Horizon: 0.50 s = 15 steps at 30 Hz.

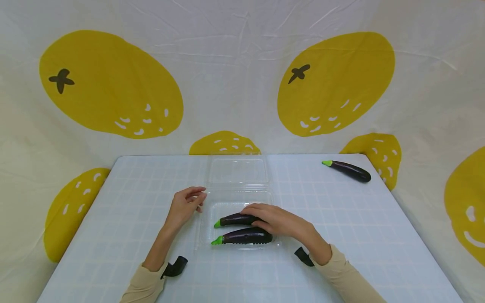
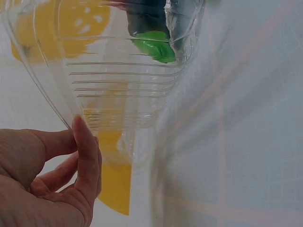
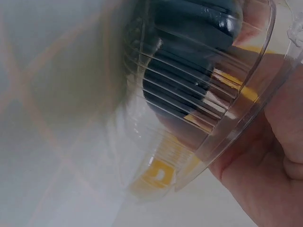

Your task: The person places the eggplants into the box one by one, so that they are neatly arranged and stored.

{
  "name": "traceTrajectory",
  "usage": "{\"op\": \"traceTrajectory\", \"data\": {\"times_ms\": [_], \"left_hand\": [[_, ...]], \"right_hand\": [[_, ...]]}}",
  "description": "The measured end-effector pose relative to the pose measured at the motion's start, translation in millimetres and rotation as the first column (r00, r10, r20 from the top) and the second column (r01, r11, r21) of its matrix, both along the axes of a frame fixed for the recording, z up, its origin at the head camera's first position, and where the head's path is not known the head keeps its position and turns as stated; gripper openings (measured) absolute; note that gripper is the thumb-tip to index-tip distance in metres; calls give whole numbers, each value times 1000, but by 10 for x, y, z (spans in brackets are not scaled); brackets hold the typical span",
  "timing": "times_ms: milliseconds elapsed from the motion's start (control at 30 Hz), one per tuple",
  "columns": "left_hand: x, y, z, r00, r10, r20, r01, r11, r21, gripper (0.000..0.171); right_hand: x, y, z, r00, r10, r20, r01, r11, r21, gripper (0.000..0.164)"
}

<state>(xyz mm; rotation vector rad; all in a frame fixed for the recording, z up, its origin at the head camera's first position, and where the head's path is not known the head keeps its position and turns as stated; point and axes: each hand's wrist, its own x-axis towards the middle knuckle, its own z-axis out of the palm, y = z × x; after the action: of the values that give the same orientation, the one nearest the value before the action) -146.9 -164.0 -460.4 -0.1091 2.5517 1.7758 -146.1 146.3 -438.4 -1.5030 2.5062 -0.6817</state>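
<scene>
A clear plastic clamshell container (image 1: 212,206) lies with its lid (image 1: 238,170) folded back toward the wall. Inside are two dark purple eggplants with green stem ends pointing left: a rear eggplant (image 1: 232,219) and a front eggplant (image 1: 246,236). My right hand (image 1: 275,219) grips the right end of the rear one, fingers over its far side and thumb on the near side. At the container's left side, my left hand (image 1: 184,205) pinches the rim between thumb and fingers, as the left wrist view shows. Through the clear wall (image 3: 180,90), the right wrist view shows the eggplants' rounded ends.
A third eggplant (image 1: 348,170) lies at the table's back right, stem end to the left. The table (image 1: 113,219) has a pale checked cover. Behind it hangs a white cloth (image 1: 231,84) with large yellow fruit prints. Black straps sit at both wrists.
</scene>
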Motion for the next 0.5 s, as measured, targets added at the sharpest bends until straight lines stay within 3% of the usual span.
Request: {"op": "traceTrajectory", "data": {"times_ms": [500], "left_hand": [[9, 0, -12, 1000, -1, -13, 1, 1000, 6, 33]], "right_hand": [[-43, -41, 50, 981, -12, 192, 0, 998, 66, 32]]}}
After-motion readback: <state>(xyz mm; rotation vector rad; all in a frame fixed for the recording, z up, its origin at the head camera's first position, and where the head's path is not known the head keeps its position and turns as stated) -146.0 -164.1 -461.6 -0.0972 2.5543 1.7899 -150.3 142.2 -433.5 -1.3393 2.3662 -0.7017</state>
